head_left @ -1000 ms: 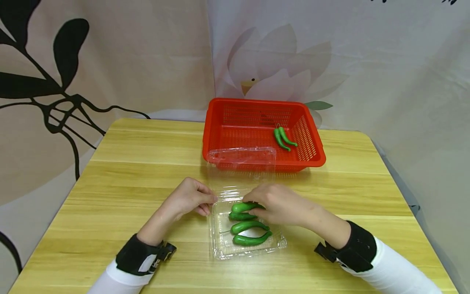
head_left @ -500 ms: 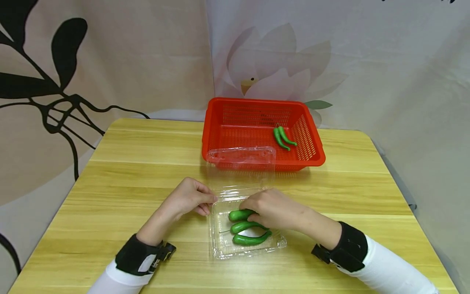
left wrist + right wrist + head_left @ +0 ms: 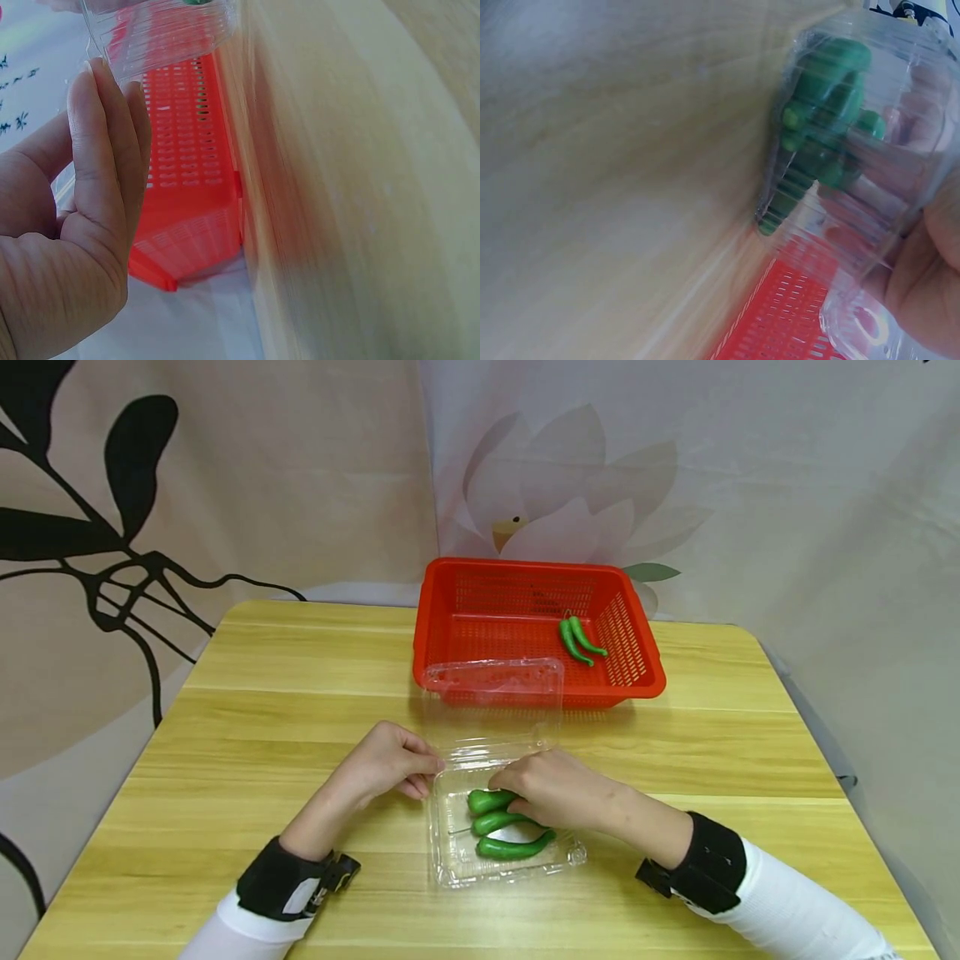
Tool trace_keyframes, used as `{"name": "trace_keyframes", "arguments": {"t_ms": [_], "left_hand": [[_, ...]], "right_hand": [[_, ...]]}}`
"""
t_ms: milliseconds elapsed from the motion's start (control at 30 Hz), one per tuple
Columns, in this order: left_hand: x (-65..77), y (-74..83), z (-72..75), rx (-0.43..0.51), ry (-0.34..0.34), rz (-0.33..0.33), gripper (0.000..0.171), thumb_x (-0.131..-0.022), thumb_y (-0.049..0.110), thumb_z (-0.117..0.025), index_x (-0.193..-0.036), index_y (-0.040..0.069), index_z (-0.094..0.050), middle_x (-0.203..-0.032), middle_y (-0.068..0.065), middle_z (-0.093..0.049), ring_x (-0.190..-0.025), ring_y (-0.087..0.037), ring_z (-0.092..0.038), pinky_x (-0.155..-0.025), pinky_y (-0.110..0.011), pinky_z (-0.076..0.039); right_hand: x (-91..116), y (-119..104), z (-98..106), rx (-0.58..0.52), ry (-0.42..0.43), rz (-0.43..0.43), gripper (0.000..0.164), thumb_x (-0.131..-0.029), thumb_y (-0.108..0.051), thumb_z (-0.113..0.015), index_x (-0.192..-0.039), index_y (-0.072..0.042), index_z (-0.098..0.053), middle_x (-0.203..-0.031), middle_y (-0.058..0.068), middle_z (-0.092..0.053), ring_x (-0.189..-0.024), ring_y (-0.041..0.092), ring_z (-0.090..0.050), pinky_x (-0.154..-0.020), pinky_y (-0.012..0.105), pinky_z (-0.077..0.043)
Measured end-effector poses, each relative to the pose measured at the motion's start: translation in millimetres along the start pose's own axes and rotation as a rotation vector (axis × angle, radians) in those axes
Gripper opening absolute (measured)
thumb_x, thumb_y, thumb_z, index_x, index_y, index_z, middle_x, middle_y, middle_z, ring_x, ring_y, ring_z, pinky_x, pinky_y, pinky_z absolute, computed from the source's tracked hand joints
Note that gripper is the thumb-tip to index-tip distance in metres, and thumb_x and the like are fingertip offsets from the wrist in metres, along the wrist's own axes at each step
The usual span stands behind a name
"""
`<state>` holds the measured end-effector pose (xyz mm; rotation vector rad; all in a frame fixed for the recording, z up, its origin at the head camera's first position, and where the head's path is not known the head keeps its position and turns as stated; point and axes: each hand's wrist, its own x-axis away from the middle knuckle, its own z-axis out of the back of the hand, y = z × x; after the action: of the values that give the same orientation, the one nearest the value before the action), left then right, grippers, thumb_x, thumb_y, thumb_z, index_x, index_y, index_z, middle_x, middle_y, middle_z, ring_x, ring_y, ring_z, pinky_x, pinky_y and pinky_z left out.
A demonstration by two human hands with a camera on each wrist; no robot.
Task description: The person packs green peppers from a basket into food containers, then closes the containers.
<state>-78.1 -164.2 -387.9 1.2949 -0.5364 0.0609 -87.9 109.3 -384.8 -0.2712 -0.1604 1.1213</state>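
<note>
While pinching the clear plastic box (image 3: 445, 860) with the left grip (image 3: 393, 761), seemingly lining up green chili peppers (image 3: 513, 849) inside, by the right grip (image 3: 557, 787), curled round one. Next, probably let go and reach ahead to the red basket (image 3: 483, 647).

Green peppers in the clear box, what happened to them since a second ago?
The right hand, pinching a green pepper, moved a little toward the person. Head view shows three peppers in the clear box now, not four; one is probably hidden. The left hand, box and red basket stayed put.
</note>
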Motion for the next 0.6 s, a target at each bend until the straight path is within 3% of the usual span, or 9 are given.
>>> {"name": "trace_keyframes", "arguments": {"t_ms": [600], "left_hand": [[0.0,0.5,-0.1,0.004,0.002,0.003,0.015,-0.094,0.002,-0.077,-0.102,-0.011,-0.076,-0.073,-0.012,-0.070,-0.055,-0.016,-0.067,-0.057,-0.034,-0.065]], "right_hand": [[1.9,0.6,0.0,-0.047,-0.009,-0.017,0.017,-0.090,-0.014,-0.084,-0.104,-0.015,-0.074,-0.089,-0.010,-0.070,-0.076,0.001,-0.060,-0.066,0.020,-0.054]]}}
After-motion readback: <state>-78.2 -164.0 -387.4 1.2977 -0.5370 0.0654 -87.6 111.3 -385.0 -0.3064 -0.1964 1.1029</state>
